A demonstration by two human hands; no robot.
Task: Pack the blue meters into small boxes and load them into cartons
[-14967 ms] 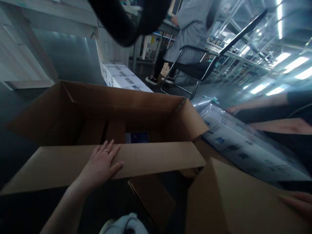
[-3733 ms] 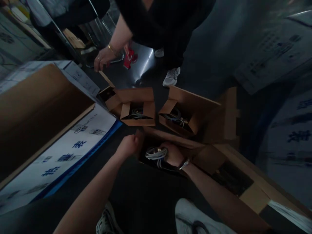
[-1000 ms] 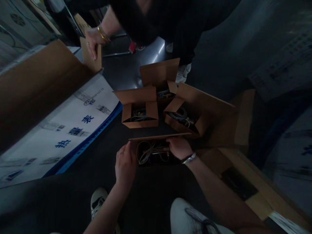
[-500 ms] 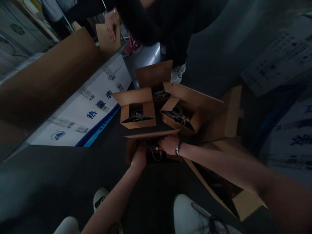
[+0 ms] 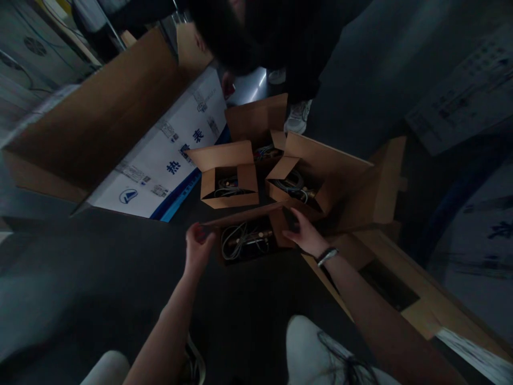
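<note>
In front of me on the floor stands an open cardboard box (image 5: 282, 227) with its long flap raised on the far side. Inside lies a brass fitting (image 5: 264, 234) with a coil of grey cable (image 5: 234, 248). My left hand (image 5: 196, 248) is at the box's left end, thumb and bent fingers apart, near the flap's corner. At the right end is my right hand (image 5: 306, 235), fingers and thumb spread beside the side flap. Whether either hand touches the cardboard I cannot tell in this dim light. Neither hand holds the fitting or the cable.
Beyond stand several open small boxes (image 5: 228, 202) with cables and fittings. A large white carton (image 5: 156, 174) lies open at left. An opened brown carton (image 5: 401, 251) is at right, near white printed cartons (image 5: 476, 230). Another person's shoe (image 5: 298, 116) is behind the boxes.
Both hands have come out of the near box and moved apart to its two ends. Its cable and brass fitting now show. The other person's hand has shifted at the large carton's flap.
</note>
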